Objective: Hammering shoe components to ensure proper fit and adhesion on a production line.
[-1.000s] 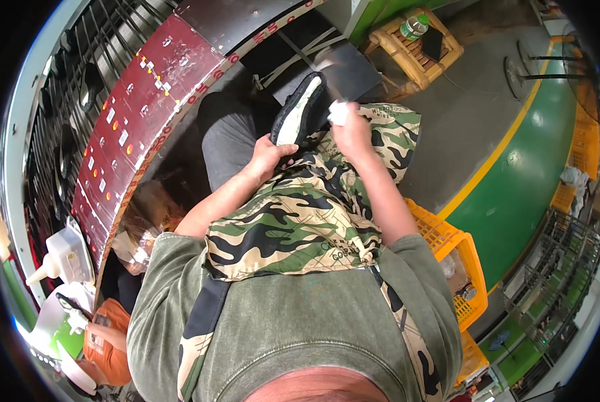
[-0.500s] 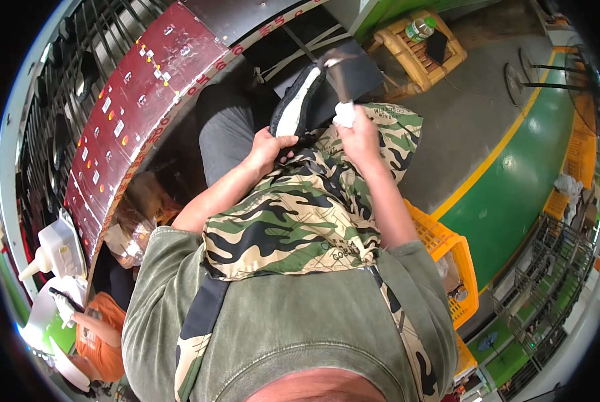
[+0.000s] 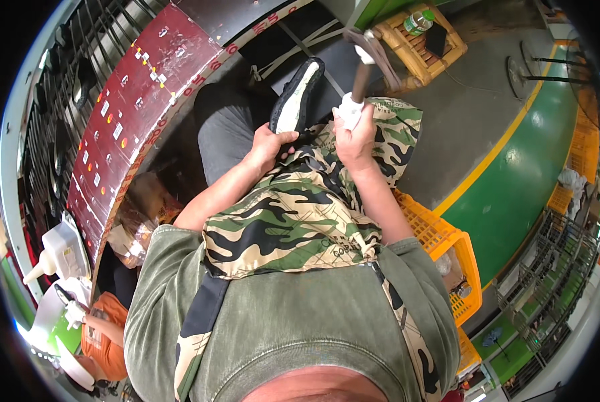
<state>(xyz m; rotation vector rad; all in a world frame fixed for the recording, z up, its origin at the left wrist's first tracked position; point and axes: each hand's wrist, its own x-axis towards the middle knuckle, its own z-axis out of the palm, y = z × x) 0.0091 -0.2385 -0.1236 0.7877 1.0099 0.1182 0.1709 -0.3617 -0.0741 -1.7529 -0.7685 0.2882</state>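
My left hand [image 3: 269, 147] is closed round the near end of a black shoe [image 3: 299, 98] over my lap. The shoe's pale underside faces up, and its far end points away from me. To its right, my right hand [image 3: 355, 139] grips a hammer [image 3: 361, 82] by a handle wrapped in white. The hammer's head is blurred by motion and stands to the right of the shoe, apart from it. Below both hands lies a camouflage apron [image 3: 293, 214] across my lap. Part of the shoe's near end is hidden by my left fingers.
A dark red bench [image 3: 139, 100] curves along the left. A bamboo stool [image 3: 417, 63] with a bottle [image 3: 418, 23] stands ahead right. Yellow crates [image 3: 467, 268] sit by my right side. Another person in orange [image 3: 105, 328] works at lower left beside a white container [image 3: 65, 248].
My right hand has tilted the hammer, and its head has swung right, away from the shoe's far end. The left hand and shoe stay nearly in place.
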